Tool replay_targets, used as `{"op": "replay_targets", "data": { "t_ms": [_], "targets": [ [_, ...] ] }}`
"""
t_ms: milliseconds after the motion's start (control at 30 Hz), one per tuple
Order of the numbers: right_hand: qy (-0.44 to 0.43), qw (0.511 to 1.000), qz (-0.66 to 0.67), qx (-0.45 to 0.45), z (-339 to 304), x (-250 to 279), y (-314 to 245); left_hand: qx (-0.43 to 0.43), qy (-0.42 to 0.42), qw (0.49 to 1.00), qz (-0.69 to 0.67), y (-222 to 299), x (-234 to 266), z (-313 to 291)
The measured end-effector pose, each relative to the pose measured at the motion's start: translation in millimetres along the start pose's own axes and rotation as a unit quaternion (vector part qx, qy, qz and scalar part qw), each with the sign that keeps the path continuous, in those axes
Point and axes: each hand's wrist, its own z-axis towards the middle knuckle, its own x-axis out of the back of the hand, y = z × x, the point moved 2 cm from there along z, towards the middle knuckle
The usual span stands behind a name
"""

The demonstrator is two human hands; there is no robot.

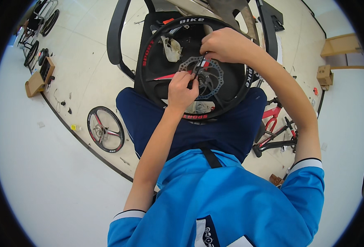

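Observation:
A black bicycle wheel (pixel 148 84) with broad spokes lies flat across my thighs and the chair seat in front of me. Its silver disc brake rotor (pixel 217 84) faces up at the hub. My right hand (pixel 228 46) is closed with a pinch on the upper end of a thin dark rod, which looks like a hex key (pixel 198 67). From the left side, my left hand (pixel 182 91) pinches around the lower end, beside the hub and over the rotor's edge. Its fingers hide the tip.
A crumpled pale plastic bag (pixel 171 49) shows through the wheel on the black chair (pixel 115 37). Another wheel (pixel 105 129) is on the floor at left. At right lies a red and black bike frame (pixel 272 119). An open cardboard box (pixel 40 78) sits far left.

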Motion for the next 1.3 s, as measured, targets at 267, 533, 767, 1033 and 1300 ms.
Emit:
{"op": "replay_targets", "data": {
  "t_ms": [267,533,767,1033,1300],
  "targets": [
    [0.025,0.997,0.060,-0.044,6,-11,7,0.009,0.009,1.000,0.018,1,-3,-2],
    [-0.032,0.997,0.024,-0.063,16,-14,9,0.132,-0.024,0.990,-0.051,17,7,5],
    [0.133,0.990,-0.038,-0.008,-27,-34,-2,0.050,-0.045,0.997,-0.023,9,7,5],
    [0.203,0.978,-0.040,-0.001,-44,-54,-1,0.007,-0.090,0.996,-0.015,10,8,7],
    [0.240,0.968,0.029,-0.073,-61,-65,-7,-0.021,-0.112,0.993,-0.017,8,7,16]
  ]
}}
